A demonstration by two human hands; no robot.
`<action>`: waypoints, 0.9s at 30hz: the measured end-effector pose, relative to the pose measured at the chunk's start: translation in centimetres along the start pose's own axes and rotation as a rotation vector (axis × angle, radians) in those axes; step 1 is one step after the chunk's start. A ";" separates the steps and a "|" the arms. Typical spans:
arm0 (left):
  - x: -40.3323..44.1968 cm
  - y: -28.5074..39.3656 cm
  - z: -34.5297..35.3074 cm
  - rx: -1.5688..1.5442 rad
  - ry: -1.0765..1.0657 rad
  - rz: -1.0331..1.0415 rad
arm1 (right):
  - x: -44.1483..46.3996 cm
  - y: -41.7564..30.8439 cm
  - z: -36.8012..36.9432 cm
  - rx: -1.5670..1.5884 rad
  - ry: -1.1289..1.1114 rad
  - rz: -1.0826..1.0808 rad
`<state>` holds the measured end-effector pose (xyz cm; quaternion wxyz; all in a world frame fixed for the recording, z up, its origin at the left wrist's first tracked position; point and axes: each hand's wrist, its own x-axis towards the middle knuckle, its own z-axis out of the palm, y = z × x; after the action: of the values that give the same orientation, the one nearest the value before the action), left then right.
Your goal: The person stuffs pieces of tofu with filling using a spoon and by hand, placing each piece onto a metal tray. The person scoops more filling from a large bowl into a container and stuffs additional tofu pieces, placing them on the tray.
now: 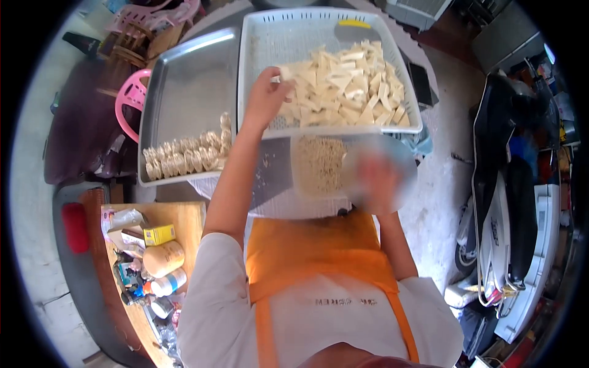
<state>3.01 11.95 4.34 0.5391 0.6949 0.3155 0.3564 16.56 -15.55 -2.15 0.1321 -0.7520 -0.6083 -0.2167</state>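
My left hand (268,97) is over the left side of a white plastic basket (254,37), its fingers curled with a pale bit at their tips. Inside the basket lies a heap of pale, flat, angular pieces (343,80) that look like cut dough. Below it, a shallow container holds crumbly beige filling (320,161). Just right of this filling is my right hand (377,178), smeared by a blur, so its fingers and anything in them cannot be made out. On a metal tray (193,80) at the left stand rows of small folded, dumpling-like pieces (187,153).
A wooden table (190,214) at lower left carries a yellow box (159,235), jars and bottles. A pink chair (130,101) stands beside the tray. At the right is a parked two-wheeler (500,233). A dark flat object (421,84) lies by the basket's right edge.
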 end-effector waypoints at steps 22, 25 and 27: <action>-12.5 3.4 3.7 -0.523 -0.301 -0.338 | 5.7 -4.1 -8.1 0.837 0.138 -0.218; -12.5 3.5 3.9 -0.331 -0.275 -0.212 | 6.1 -5.0 -7.9 0.959 0.089 0.009; -12.7 3.4 4.4 -0.318 -0.232 -0.150 | 6.7 -5.2 -7.8 0.926 0.135 -0.004</action>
<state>-0.07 -1.58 4.92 0.6996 0.6121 0.2420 0.2780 11.29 -12.23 7.57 0.4926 -0.5969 -0.6326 0.0290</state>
